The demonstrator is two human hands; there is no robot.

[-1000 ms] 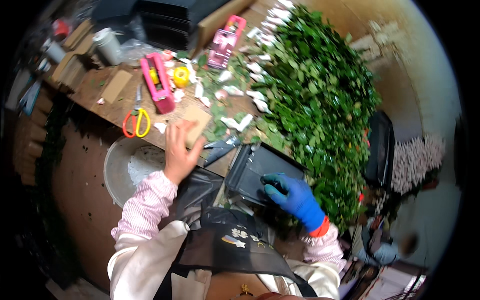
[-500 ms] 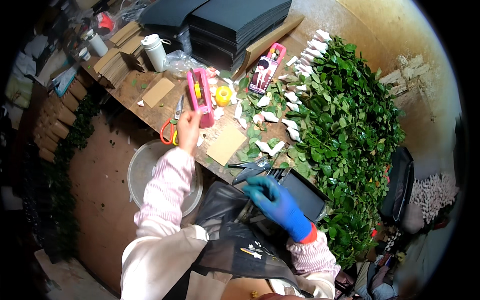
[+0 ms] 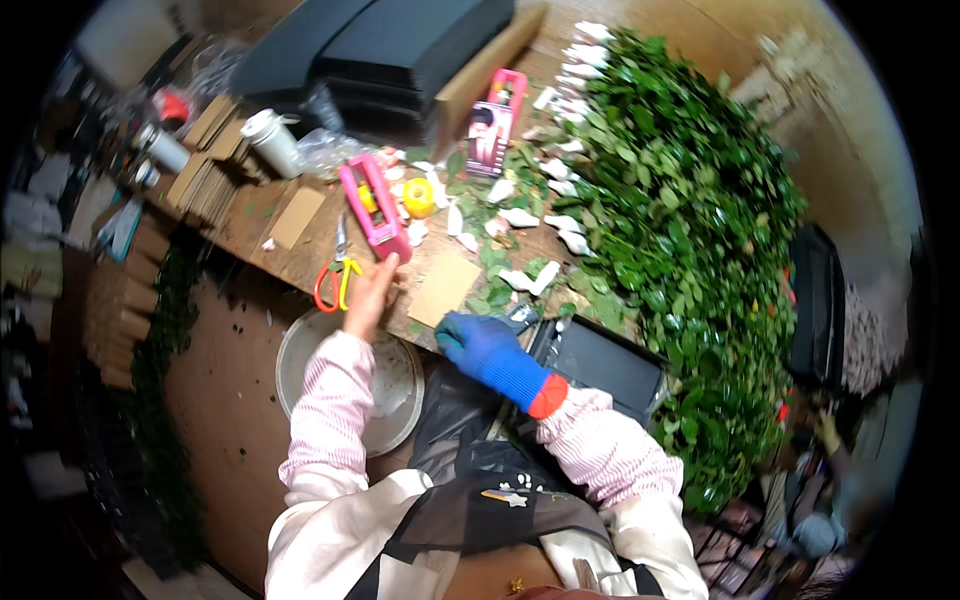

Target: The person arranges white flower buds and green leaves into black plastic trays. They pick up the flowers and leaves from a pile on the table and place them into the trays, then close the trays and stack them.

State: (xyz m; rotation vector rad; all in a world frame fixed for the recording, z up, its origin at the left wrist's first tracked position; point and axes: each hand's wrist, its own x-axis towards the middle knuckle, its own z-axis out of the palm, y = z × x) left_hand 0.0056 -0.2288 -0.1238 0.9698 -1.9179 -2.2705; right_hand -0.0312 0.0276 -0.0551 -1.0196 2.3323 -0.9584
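My bare left hand (image 3: 370, 298) is at the near end of a pink tape dispenser (image 3: 374, 208), fingers drawn together; any strip of tape between them is too small to see. Orange-and-yellow-handled scissors (image 3: 339, 268) lie just left of it. My right hand (image 3: 483, 350), in a blue glove, has its fingers curled at the table's front edge, by the corner of a brown card (image 3: 444, 287). It covers most of a black hand tool (image 3: 522, 316), so whether it grips the tool is hidden. A yellow tape roll (image 3: 418, 197) stands beside the dispenser.
Leafy stems with white-wrapped heads (image 3: 570, 187) fill the right side. A phone (image 3: 487, 140) leans on another pink dispenser. Dark stacked sheets (image 3: 380, 50), a white bottle (image 3: 271, 143) and cardboard pieces (image 3: 205, 190) stand behind. Below are a round tub (image 3: 405, 425) and a black tray (image 3: 605, 370).
My right hand has moved left and forward over the black tool, its fingers curling in. My left hand has drawn slightly back toward me along the dispenser's near end. The whole view has turned slightly.
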